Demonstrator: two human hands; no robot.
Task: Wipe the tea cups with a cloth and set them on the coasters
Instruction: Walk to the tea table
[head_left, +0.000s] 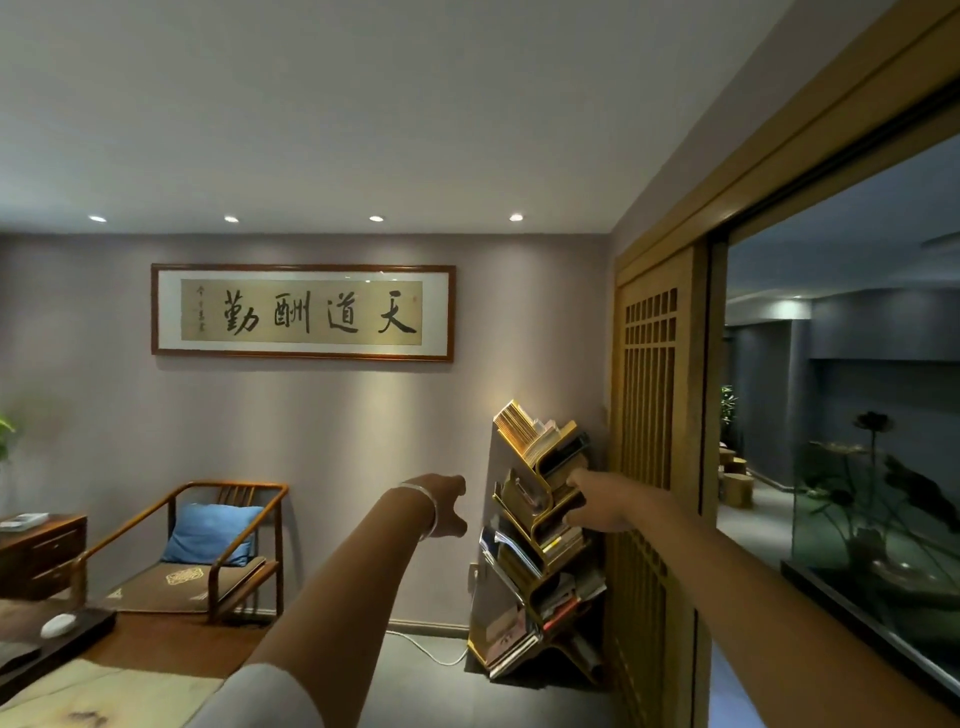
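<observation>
No tea cup, cloth or coaster shows in the head view. Both my arms stretch out forward at chest height toward the far wall. My left hand (445, 506), with a silver bangle on its wrist, has its fingers curled loosely and holds nothing. My right hand (597, 501) reaches in front of the tree-shaped bookshelf (540, 551); its fingers are bent and apart, with nothing in them. Whether it touches the shelf I cannot tell.
A wooden armchair (208, 551) with a blue cushion stands by the far wall. A dark tea tray (78, 631) with a white pebble-like object (58, 625) lies on the table (119, 693) at lower left. A wooden lattice door (649, 467) and glass panel fill the right.
</observation>
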